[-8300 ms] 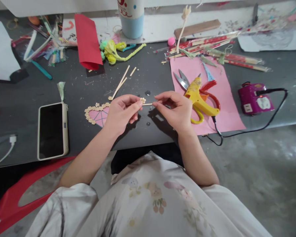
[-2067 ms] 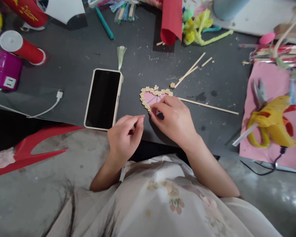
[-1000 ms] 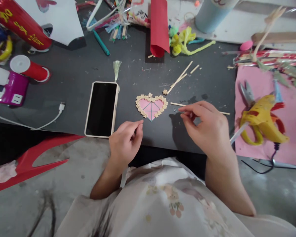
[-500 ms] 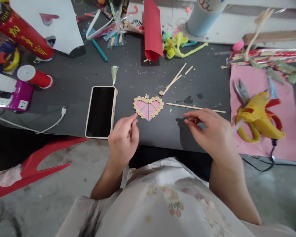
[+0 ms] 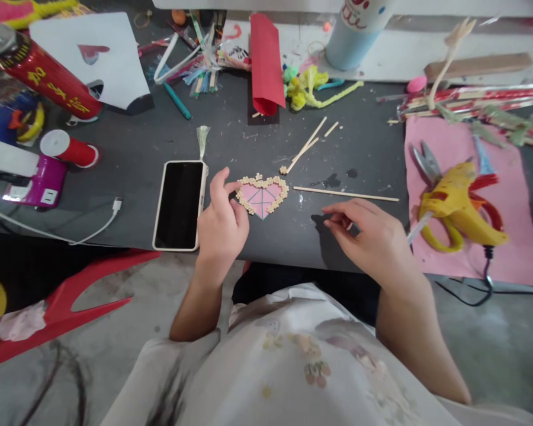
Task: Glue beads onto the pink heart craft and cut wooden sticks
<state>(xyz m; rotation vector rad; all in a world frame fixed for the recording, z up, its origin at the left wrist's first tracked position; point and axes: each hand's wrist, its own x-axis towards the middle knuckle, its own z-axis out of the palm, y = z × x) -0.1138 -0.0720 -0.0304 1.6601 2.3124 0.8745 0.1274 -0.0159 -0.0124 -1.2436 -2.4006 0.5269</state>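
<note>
A pink paper heart with dark lines lies on the desk, edged with small beige flower-like pieces. The lower tip of its border is bare. My left hand is at the heart's left edge, its index finger lifted and its thumb apart; nothing shows in it. To the right of the heart, my right hand hovers over the desk with thumb and index finger curved and slightly apart, no object visible between them. A long thin wooden stick lies just beyond it. Above the heart are shorter sticks and one loose flower-like piece.
A phone lies left of my left hand. On pink paper at the right rest scissors and a yellow glue gun. Behind stand a red folded paper and a blue-white bottle. A white cable crosses the left side.
My left hand has lifted its index finger and drawn back from the heart's lower left edge. My right hand has barely moved. The whole view has shifted slightly.
</note>
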